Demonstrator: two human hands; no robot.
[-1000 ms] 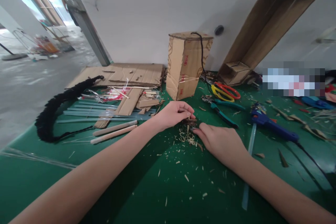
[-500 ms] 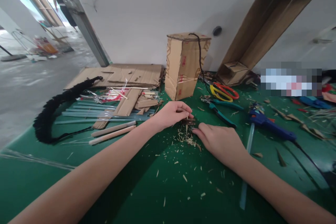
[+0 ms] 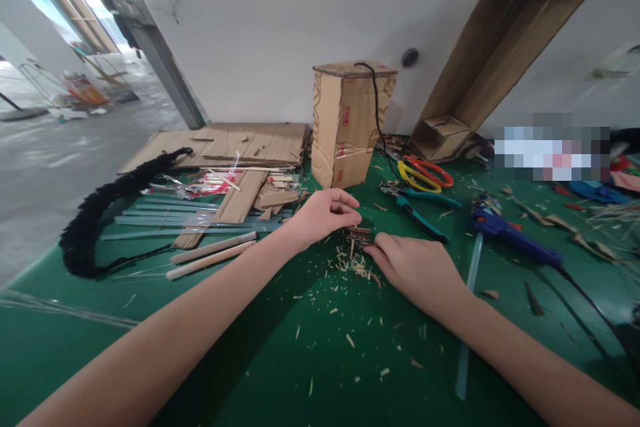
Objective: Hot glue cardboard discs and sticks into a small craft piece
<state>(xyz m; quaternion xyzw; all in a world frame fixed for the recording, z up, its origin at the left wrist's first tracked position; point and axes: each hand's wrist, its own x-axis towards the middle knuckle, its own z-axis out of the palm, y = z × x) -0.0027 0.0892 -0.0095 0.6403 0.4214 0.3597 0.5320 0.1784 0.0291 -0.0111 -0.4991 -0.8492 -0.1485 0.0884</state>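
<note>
My left hand [image 3: 327, 213] is closed in a pinch, thumb against fingertips, at the top of a thin wooden stick [image 3: 353, 247]. The stick points downward through or beside a small layered brown cardboard piece [image 3: 358, 234]; which of the two I cannot tell. From the right, my right hand [image 3: 413, 263] pinches the edge of this cardboard piece, its other fingers curled under and partly hidden. A heap of pale wood shavings [image 3: 357, 263] lies on the green tabletop [image 3: 260, 360] just below both hands.
Behind the hands stands a cardboard box [image 3: 345, 127]. To the right lie scissors [image 3: 425, 173], teal-handled pliers [image 3: 420, 217] and a blue glue gun [image 3: 520, 240]. On the left are glue sticks [image 3: 165, 220], wooden rods [image 3: 213, 259] and a black fuzzy strip [image 3: 90, 220].
The view has shifted slightly. My left fingertips sit a little differently at the stick's top, while my right hand keeps its pinch on the cardboard piece. The person in the background has moved slightly.
</note>
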